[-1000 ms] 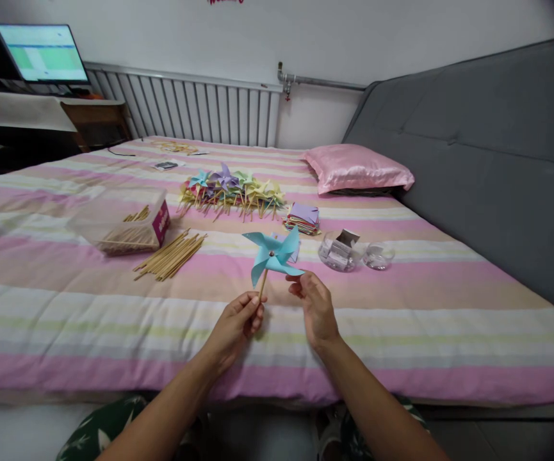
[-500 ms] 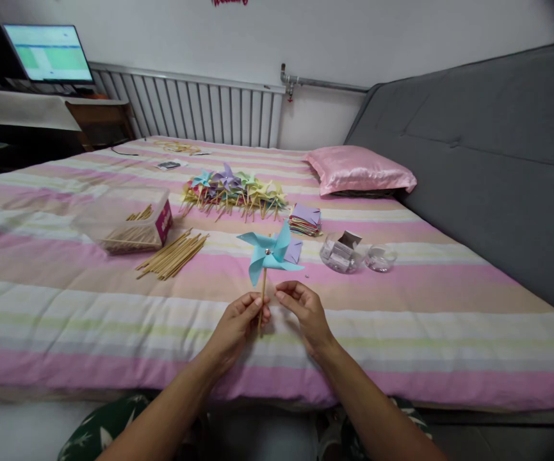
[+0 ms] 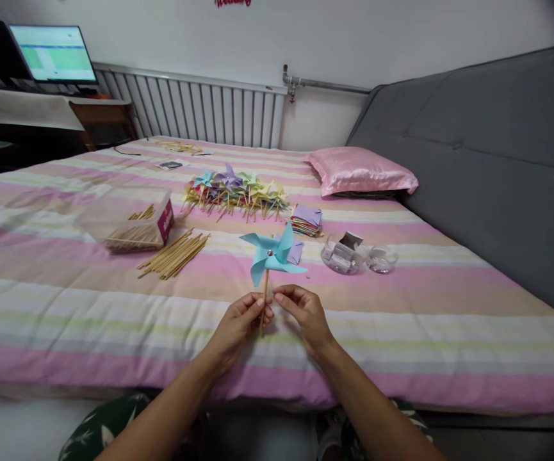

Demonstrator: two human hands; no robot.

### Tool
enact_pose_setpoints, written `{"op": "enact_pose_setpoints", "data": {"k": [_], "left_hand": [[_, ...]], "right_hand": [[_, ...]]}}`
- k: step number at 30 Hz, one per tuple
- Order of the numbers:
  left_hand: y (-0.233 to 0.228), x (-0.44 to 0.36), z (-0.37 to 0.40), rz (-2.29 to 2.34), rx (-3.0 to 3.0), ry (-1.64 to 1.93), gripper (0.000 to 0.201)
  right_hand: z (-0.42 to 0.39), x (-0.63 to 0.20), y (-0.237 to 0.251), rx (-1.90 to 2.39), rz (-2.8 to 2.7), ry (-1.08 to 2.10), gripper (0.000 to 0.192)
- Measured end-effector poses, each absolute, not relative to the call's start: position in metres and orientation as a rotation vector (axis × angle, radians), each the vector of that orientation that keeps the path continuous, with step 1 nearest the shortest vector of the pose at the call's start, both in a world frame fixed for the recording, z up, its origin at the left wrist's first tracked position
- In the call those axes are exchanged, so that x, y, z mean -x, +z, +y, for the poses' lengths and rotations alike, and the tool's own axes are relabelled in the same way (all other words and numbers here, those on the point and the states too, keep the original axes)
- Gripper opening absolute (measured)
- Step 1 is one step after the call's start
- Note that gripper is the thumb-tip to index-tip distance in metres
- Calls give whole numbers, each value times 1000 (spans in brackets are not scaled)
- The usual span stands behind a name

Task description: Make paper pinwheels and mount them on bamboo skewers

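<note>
One blue paper pinwheel, upright above near bed edge. Left hand pinches its stick; right hand fingertips close beside it. Step judged: checking finished assembly. Next calls for laying it with far pinwheel pile.

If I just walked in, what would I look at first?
Probably the blue pinwheel, held up on its stick in the middle, with the left hand pinching the stick and the right hand right beside it. Behind it on the striped bed lies a colourful pile of pinwheels. A shiny pink pillow sits by the grey headboard.
</note>
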State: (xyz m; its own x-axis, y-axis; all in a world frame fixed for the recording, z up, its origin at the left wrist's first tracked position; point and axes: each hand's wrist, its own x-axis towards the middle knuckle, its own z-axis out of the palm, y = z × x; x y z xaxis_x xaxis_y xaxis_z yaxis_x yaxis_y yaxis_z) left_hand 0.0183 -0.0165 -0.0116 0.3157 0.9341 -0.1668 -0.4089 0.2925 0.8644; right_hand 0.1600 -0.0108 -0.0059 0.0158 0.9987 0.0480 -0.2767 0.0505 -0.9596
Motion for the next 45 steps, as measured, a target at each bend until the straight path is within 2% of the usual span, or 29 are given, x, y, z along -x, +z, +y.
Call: {"op": "enact_pose_setpoints", "data": {"k": [16,22,30,45], "left_hand": [[-15,-21,-17,796,-989,999,22],[-13,-20,-18,841,-1082,954,25],[-12,-23,-19,906,-1102,878,31],[-15,-24,-19,948,-1056,830,31]], "right_hand": [[-9,-154,-13,855,-1187,1354,19],[-9,-160,-8,983,-1251,1155,17],[-3,-169,-9,1009,-1172,1069,15],[-3,-168,-8,1022,-1122,1117,16]]}}
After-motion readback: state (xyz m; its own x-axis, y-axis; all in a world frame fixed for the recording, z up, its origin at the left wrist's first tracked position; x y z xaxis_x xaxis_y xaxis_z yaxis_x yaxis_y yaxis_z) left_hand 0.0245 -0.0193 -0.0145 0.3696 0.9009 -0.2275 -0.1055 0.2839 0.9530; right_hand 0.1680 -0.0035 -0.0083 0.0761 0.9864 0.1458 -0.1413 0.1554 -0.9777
